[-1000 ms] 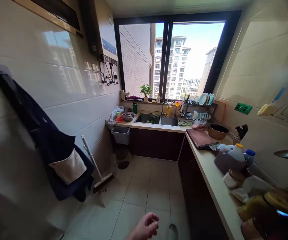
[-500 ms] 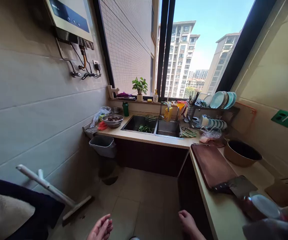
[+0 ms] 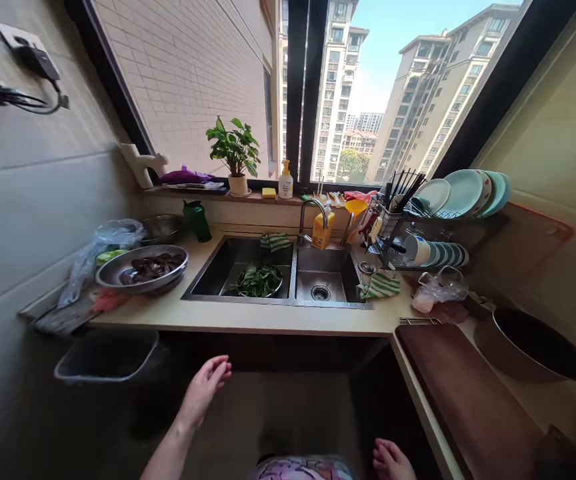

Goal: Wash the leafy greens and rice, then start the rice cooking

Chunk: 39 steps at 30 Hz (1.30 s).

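My left hand (image 3: 207,387) hovers in front of the sink counter, loosely bent and open, with nothing in it. Low in the view, my right hand (image 3: 392,460) hangs beside the right-hand counter; its fingers are slightly curled and hold nothing. Ahead is a two-basin steel sink (image 3: 243,300). Green leafy vegetables (image 3: 261,280) lie in its left basin, and the right basin shows a drain (image 3: 321,293). A curved faucet (image 3: 313,203) rises behind the basins. Left of the sink, a metal bowl (image 3: 178,273) holds dark brown pieces.
A bin (image 3: 108,380) stands below the counter at left. Dish rack (image 3: 393,240), striped cloth (image 3: 381,285), plastic bag (image 3: 441,287), brown cutting board (image 3: 468,393) and large pot (image 3: 498,353) occupy the right side. A green bottle (image 3: 197,221) is behind the bowl.
I have moved closer to the sink, so the basins and bowl look larger. My left hand has risen toward the counter edge; my right hand sits lower in view.
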Tool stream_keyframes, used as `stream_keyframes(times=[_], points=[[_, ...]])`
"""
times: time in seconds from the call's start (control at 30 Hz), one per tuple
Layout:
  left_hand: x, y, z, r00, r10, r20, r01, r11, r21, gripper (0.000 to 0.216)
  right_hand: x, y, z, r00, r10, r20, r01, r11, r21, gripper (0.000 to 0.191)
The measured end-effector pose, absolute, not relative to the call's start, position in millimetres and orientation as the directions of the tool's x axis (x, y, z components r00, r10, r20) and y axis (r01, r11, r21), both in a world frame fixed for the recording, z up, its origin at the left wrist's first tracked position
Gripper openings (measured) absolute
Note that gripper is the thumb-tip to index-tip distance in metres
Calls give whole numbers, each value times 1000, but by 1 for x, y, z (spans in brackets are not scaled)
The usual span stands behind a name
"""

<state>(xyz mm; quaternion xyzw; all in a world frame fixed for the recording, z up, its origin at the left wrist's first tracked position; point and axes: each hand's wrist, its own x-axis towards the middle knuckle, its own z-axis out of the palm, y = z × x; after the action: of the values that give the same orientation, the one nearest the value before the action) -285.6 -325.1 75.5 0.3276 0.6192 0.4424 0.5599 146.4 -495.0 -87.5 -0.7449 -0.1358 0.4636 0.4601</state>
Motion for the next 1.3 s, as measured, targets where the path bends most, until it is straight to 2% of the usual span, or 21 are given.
stream_keyframes(times=[0.1,0.17,0.27,0.4,0.47,0.53,0.63,0.7,0.8,0.9,1.0,1.13,1.2,1.3], points=[[-231,-239,110,4,958,-287,-39,287,957,59,153,-472,-67,537,541,-647,-419,-495,-761,42],[-190,-206,117,126,959,-255,-53,263,963,55,156,-452,-51,546,513,-662,-453,-484,-749,43],[-137,-188,106,258,915,-309,-52,332,942,49,164,-407,-25,587,538,-605,-391,-466,-794,48],[-112,-185,79,343,819,-460,-53,505,861,48,185,-314,10,531,667,-523,-269,-453,-850,53],[-120,-180,71,278,779,-563,-36,594,804,50,197,-260,25,486,722,-493,-233,-436,-869,53],[-135,-170,70,135,783,-607,-75,619,782,56,207,-207,39,425,778,-464,-199,-419,-886,53],[-153,-154,76,-102,788,-607,-212,579,787,64,213,-136,52,335,841,-424,-134,-403,-905,50],[-156,-146,78,-202,772,-603,-293,540,789,66,213,-98,54,299,862,-410,-87,-403,-911,47],[-153,-140,75,-206,754,-624,-332,547,769,66,207,-52,48,230,888,-398,10,-411,-912,43],[-154,-133,67,-171,738,-653,-287,597,749,66,193,-9,45,164,946,-278,240,-312,-919,33],[-161,-117,63,-158,740,-654,-234,616,752,65,170,40,59,87,990,-107,548,-137,-825,28],[-165,-84,67,-137,761,-635,-162,615,772,63,133,107,95,-63,998,7,837,57,-544,54],[-162,-69,68,-108,775,-623,-119,612,782,62,116,134,108,-139,990,-19,901,119,-418,64],[-154,-52,68,-31,793,-608,-67,606,793,58,101,160,115,-185,977,-103,949,151,-277,68]])
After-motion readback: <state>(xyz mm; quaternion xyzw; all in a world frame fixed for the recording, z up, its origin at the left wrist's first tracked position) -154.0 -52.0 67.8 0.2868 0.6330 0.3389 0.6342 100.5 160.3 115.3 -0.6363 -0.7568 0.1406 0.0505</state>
